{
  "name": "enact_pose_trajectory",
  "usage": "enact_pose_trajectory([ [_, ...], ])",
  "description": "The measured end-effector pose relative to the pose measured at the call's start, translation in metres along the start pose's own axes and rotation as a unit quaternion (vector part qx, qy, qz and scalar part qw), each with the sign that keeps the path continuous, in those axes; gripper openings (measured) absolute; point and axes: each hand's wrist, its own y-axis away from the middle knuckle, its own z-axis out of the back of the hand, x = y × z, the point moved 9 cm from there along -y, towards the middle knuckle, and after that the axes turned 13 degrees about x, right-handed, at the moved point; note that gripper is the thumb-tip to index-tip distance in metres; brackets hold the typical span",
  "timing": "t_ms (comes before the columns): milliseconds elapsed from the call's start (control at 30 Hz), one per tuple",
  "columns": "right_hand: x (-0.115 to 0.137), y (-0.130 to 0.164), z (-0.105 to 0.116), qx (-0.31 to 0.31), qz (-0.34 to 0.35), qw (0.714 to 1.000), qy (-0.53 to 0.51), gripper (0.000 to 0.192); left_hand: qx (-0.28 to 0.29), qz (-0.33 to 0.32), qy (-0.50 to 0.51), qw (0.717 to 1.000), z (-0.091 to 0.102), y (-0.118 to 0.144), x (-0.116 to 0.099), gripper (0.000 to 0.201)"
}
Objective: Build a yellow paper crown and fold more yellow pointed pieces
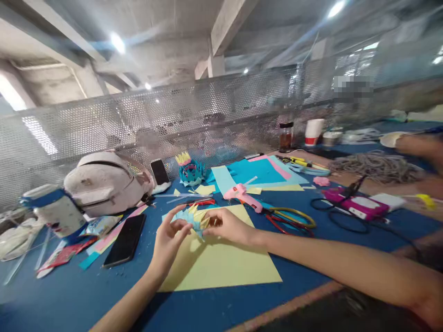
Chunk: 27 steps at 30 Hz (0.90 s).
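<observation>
A spiky blue and yellow paper piece [196,218] is held between the left hand [168,240] and the right hand [226,226], above a yellow sheet [221,263] laid on the blue surface [69,295]. A black phone [125,240] lies to the left. A pink glue gun [242,195] and scissors [292,217] are seen farther right.

Craft workshop: glue gun [242,193], scissors [290,216] (paper scraps everywhere), mesh partition [104,124].

Paper, plastic, cloth and metal on a matt blue table [224,304]

Folded flower [195,219] and yellow sheet [221,263] are matt paper; phone [125,240] glossy black; glue gun [242,196] smooth pink plastic; backpack [104,182] pale cloth; screen [104,120] perforated metal.
</observation>
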Motion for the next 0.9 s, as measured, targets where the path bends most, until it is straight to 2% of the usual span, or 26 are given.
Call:
enact_pose_trajectory([
  [133, -0.003, -0.002, -0.003, 0.036, -0.027, 0.998, -0.040, 0.046, -0.036, -0.008, -0.041, 0.998, 0.012, 0.005, -0.006, 0.035],
  [233, -0.008, -0.002, -0.006, 0.074, -0.061, 0.991, -0.091, 0.051, -0.071, -0.036, -0.096, 0.992, 0.025, 0.007, -0.018, 0.026],
  [300, -0.013, -0.001, -0.008, 0.094, -0.086, 0.983, -0.128, 0.054, -0.071, -0.062, -0.124, 0.988, 0.028, 0.007, -0.027, 0.021],
  [533, -0.021, 0.000, -0.014, 0.128, -0.129, 0.959, -0.219, 0.050, 0.019, -0.150, -0.150, 0.977, 0.006, 0.005, -0.045, 0.010],
  [700, -0.021, 0.004, -0.022, 0.149, -0.146, 0.950, -0.233, 0.050, 0.005, -0.195, -0.193, 0.962, 0.001, 0.013, -0.056, 0.004],
  [900, -0.021, 0.006, -0.028, 0.161, -0.152, 0.948, -0.227, 0.056, -0.018, -0.272, -0.279, 0.921, 0.002, 0.022, -0.071, 0.011],
])
